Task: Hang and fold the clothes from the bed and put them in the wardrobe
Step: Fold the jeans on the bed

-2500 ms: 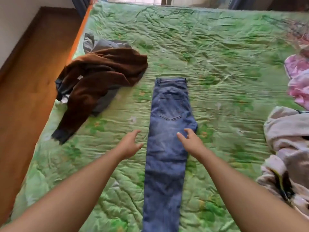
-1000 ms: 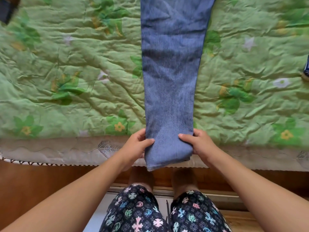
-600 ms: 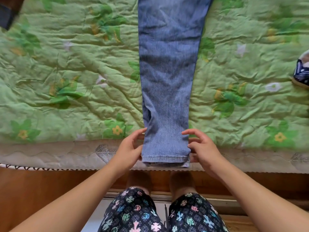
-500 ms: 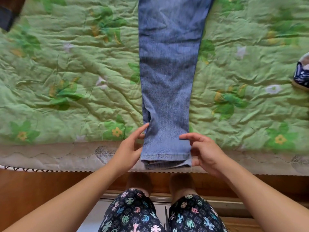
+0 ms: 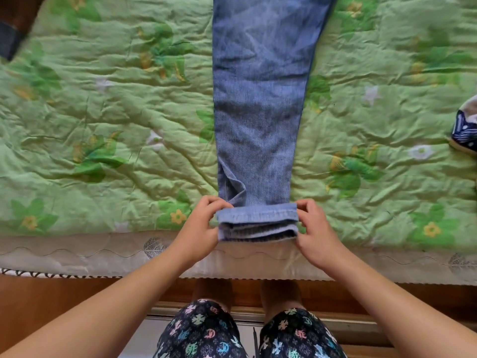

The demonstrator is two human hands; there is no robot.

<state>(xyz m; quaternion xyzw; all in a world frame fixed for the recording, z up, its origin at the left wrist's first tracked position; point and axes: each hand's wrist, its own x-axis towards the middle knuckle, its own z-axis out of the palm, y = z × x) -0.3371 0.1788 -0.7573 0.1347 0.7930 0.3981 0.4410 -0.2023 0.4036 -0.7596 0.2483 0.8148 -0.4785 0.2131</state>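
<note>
A pair of blue jeans [image 5: 258, 104], folded lengthwise leg on leg, lies flat down the middle of the green floral quilt [image 5: 103, 125]. Its hem end near the bed's front edge is turned over into a short roll. My left hand [image 5: 198, 226] pinches the left end of that roll, fingers curled over the top. My right hand [image 5: 313, 226] pinches the right end in the same way. The waist end runs out of view at the top.
The quilt's pale border [image 5: 77, 254] hangs over the bed's front edge, with wooden floor [image 5: 38, 301] below. A dark sleeve end [image 5: 10, 42] shows at the top left. A navy patterned garment [image 5: 464, 133] lies at the right edge. My patterned shorts and legs stand against the bed.
The hem lay flat half a second ago with my hands beside it. Both hands have since gripped it and turned it up and over onto the leg, forming a roll.
</note>
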